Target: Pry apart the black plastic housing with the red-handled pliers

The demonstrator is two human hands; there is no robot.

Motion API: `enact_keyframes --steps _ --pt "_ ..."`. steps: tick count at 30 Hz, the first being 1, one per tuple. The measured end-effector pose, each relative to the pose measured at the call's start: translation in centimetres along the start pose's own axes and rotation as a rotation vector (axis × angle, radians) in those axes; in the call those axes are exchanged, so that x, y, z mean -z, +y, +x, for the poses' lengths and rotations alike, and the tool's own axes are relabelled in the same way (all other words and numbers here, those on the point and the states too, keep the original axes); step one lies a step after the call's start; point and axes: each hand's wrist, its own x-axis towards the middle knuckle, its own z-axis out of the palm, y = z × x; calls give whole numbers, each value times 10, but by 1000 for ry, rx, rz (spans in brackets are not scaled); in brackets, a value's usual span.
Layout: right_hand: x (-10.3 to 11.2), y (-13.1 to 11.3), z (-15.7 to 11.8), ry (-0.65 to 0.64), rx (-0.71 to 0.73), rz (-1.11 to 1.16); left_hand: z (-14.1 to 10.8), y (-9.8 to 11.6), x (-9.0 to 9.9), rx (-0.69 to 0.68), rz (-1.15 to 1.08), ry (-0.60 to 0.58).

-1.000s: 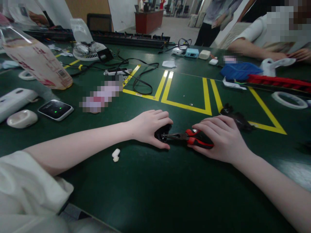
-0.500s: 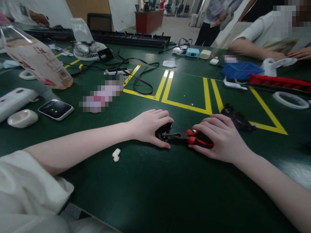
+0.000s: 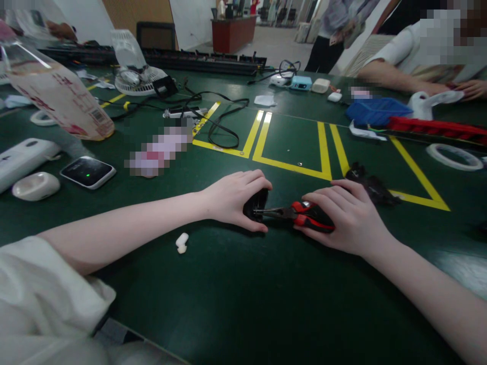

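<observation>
My left hand (image 3: 238,200) is closed around a small black part (image 3: 255,205), mostly hidden by the palm and fingers; its exact kind cannot be made out. In my right hand (image 3: 344,215) is a pair of long-nose pliers (image 3: 300,214) with red and black handles. The jaws point left and their tips reach the black part between my left thumb and fingers. Both hands are low over the green table (image 3: 243,299). Close behind my right hand lies a dark, ragged black bundle (image 3: 373,187).
White earbuds (image 3: 182,243) lie near my left forearm. To the left are a tilted drink bottle (image 3: 61,96), a small screen device (image 3: 88,171) and a white fan (image 3: 133,66). A black cord (image 3: 224,136), blue tray (image 3: 378,111) and tape roll (image 3: 454,156) lie farther back. A person sits across.
The black part has turned slightly in my left hand, and the pliers' handles have shifted a little. Otherwise both hands stay in place. The hands of the person across have moved slightly.
</observation>
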Motion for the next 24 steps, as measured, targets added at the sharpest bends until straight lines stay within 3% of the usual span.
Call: enact_keyframes --steps 14,24 --pt "1 0 -1 0 7 -11 0 4 -2 14 -67 -37" --pt "5 -2 1 36 30 -113 -1 6 -3 3 -52 -3"
